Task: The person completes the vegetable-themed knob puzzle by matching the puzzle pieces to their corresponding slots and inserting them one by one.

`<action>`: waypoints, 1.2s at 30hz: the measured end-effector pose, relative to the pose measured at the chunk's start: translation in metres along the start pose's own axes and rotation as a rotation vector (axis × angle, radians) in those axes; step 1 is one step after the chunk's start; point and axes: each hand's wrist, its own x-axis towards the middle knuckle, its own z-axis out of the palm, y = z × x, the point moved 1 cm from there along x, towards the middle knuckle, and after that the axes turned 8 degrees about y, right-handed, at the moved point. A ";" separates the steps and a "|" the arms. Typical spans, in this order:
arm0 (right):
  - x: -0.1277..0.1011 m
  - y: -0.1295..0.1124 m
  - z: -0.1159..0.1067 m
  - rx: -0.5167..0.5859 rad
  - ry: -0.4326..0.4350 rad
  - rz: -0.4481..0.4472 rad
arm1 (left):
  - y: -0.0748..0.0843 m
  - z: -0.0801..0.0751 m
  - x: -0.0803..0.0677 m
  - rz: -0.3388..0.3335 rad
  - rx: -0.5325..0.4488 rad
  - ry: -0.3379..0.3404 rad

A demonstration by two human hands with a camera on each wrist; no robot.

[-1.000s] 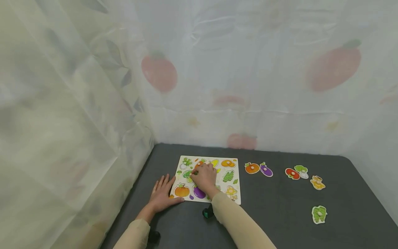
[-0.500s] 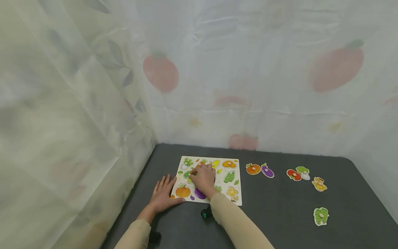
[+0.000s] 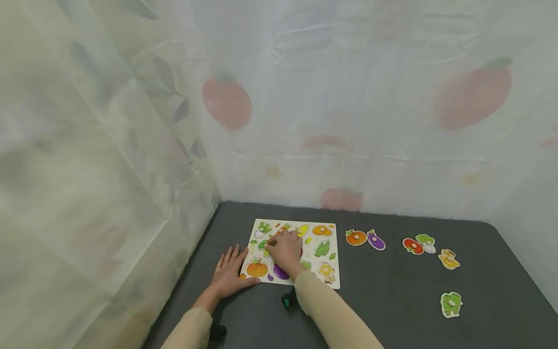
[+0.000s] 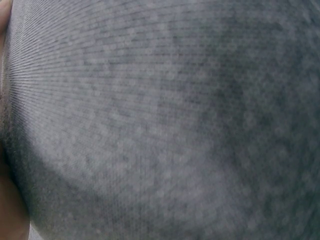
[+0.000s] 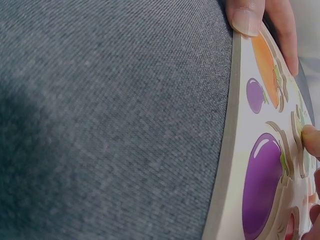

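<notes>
The right hand (image 3: 286, 252) is hovering low over the middle of the board (image 3: 330, 278), fingers curled down onto a piece (image 3: 263, 245) near the green one; whether they are pinching its peg or just pressing on it, I cannot tell from the head view. The left hand (image 3: 228, 274) is lying flat and spread on the grey table (image 3: 392, 300), its thumb reaching the board's near left corner and steadying it.

As a judgement: if the piece is sitting slightly askew over its cut-out, pushing down could be jamming it on the rim, or tipping a neighbour such as the pumpkin (image 3: 256, 268). The board is being held at one corner only, so a sideways push could be sliding or turning it on the cloth.

The head view is showing both hands and the loose pieces well apart to the right: a tomato (image 3: 355, 237), an aubergine (image 3: 375, 240), and others further off. The right wrist view is instead showing the board's edge (image 5: 223, 165) close up, the purple aubergine (image 5: 261, 185) seated in its recess, and the left thumb (image 5: 246, 17) touching the corner. The left wrist view is giving only grey cloth (image 4: 160, 120).
</notes>
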 end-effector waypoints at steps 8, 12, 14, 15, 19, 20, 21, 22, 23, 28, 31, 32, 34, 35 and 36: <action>0.001 0.002 0.003 0.001 0.003 -0.008 | 0.007 -0.006 -0.002 0.007 0.009 -0.004; 0.002 0.003 0.003 -0.002 -0.003 -0.001 | 0.010 -0.009 -0.001 -0.018 0.034 -0.045; 0.002 0.003 0.003 -0.001 -0.011 0.004 | 0.011 -0.010 0.000 -0.032 0.045 -0.065; 0.002 0.003 0.003 -0.002 -0.014 0.008 | 0.010 -0.009 0.000 -0.032 0.044 -0.064; 0.002 0.002 0.002 -0.008 -0.016 0.010 | 0.009 -0.009 0.000 -0.037 0.050 -0.064; 0.002 0.002 0.002 -0.012 -0.016 0.008 | 0.009 -0.009 0.000 -0.033 0.043 -0.055; 0.002 0.001 0.002 -0.017 -0.015 0.005 | 0.009 -0.009 -0.001 -0.028 0.031 -0.043; 0.001 0.001 0.001 -0.021 -0.014 0.004 | 0.009 -0.008 -0.001 -0.024 0.026 -0.038; 0.001 0.001 0.000 -0.026 -0.013 -0.001 | 0.009 -0.008 -0.001 -0.015 0.013 -0.025; 0.000 -0.001 -0.003 -0.062 -0.007 -0.032 | 0.007 -0.005 -0.003 0.008 0.008 0.004; -0.001 -0.002 -0.005 -0.077 -0.014 -0.051 | 0.006 -0.005 -0.003 0.007 0.009 0.004; -0.002 -0.002 -0.005 -0.080 -0.019 -0.059 | 0.007 -0.005 -0.004 0.010 -0.009 0.010; -0.001 -0.001 -0.007 -0.080 -0.029 -0.075 | 0.006 -0.006 -0.004 0.007 -0.019 0.013; -0.001 0.000 -0.009 -0.073 -0.031 -0.079 | 0.006 -0.006 -0.003 0.006 -0.020 0.013; -0.001 0.002 -0.011 -0.062 -0.032 -0.083 | 0.007 -0.007 -0.003 0.005 -0.025 0.015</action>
